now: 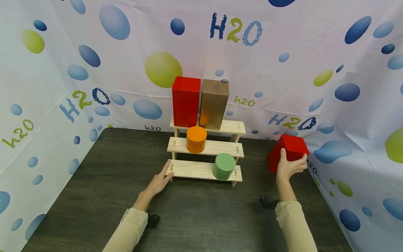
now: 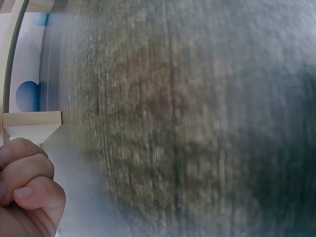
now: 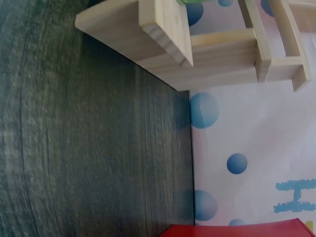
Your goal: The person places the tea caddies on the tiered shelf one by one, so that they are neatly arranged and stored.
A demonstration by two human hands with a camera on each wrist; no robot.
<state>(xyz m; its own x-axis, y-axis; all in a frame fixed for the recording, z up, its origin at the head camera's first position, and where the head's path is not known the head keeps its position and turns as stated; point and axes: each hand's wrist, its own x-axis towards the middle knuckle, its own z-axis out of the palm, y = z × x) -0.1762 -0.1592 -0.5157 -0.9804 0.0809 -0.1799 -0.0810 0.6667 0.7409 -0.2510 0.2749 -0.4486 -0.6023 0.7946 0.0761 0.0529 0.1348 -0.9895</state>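
On the right, my right hand (image 1: 288, 168) grips a red box (image 1: 292, 143), thumb on the near face and fingers at its right side. Whether the box touches the table is unclear. The same red box (image 3: 247, 230) shows only as a strip at the bottom of the right wrist view. My left hand (image 1: 158, 182) holds the left end of the lowest step of a three-step wooden stand (image 1: 192, 168). In the left wrist view, curled fingers of the left hand (image 2: 32, 180) lie by the stand's wood (image 2: 32, 119).
The top step bears a second red box (image 1: 185, 105) and a gold-brown box (image 1: 214, 105). An orange round tin (image 1: 196, 140) stands on the middle step, a green round tin (image 1: 224, 167) on the lowest, right. Printed cloth walls (image 1: 201, 63) border the dark table (image 1: 201, 217).
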